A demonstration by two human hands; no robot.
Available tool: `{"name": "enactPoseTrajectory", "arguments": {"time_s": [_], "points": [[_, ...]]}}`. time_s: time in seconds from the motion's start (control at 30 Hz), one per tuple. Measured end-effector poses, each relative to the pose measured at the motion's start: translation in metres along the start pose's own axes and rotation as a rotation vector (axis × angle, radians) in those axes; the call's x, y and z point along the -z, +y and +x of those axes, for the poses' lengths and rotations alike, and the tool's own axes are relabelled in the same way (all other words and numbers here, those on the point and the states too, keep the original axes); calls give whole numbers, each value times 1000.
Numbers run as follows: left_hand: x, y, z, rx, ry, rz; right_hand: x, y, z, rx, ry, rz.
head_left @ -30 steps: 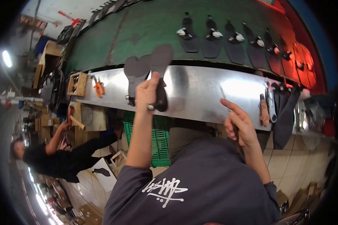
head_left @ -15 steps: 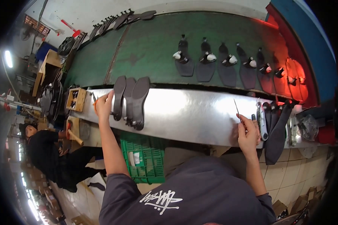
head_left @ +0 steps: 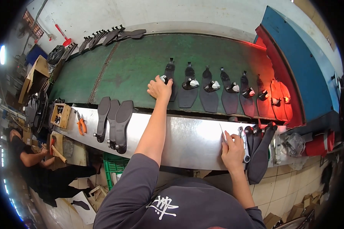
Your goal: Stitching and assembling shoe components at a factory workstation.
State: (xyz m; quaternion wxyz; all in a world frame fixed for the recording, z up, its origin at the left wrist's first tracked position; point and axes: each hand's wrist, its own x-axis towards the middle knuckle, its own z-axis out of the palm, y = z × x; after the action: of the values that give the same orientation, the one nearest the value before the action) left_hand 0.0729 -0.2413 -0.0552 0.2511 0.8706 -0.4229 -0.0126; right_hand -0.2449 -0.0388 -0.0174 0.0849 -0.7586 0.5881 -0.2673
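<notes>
On the green conveyor belt, my left hand (head_left: 159,88) is closed around the leftmost dark sandal (head_left: 171,72), its fingers over the strap with the white wadding. My right hand (head_left: 233,150) is over the metal table, closed on a thin pointed metal tool (head_left: 222,131) whose exact kind I cannot make out. Orange-handled pliers (head_left: 81,126) lie at the table's left end. To their right, several dark soles (head_left: 122,121) rest with toes toward the belt. Beside my right hand are a grey-handled tool (head_left: 244,145) and more dark soles (head_left: 260,156), one overhanging the near edge.
More sandals (head_left: 207,93) line the belt, the rightmost under red light by a blue machine (head_left: 290,49). A wooden box of small parts (head_left: 61,115) stands left on the metal table. A green crate (head_left: 112,168) sits below. Another person (head_left: 42,168) works at the left.
My left hand has let go of the orange pliers, leaving them on the table, and moved right and forward onto the leftmost sandal. My right hand still holds the pointed tool; the view has shifted.
</notes>
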Motion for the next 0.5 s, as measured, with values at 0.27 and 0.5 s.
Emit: {"name": "enactPoseTrajectory", "arguments": {"time_s": [0.27, 0.5], "points": [[54, -2, -30, -178, 153, -977, 21, -26, -3, 62, 195, 318], [163, -13, -176, -34, -796, -1412, 13, -38, 10, 9, -180, 1794]]}}
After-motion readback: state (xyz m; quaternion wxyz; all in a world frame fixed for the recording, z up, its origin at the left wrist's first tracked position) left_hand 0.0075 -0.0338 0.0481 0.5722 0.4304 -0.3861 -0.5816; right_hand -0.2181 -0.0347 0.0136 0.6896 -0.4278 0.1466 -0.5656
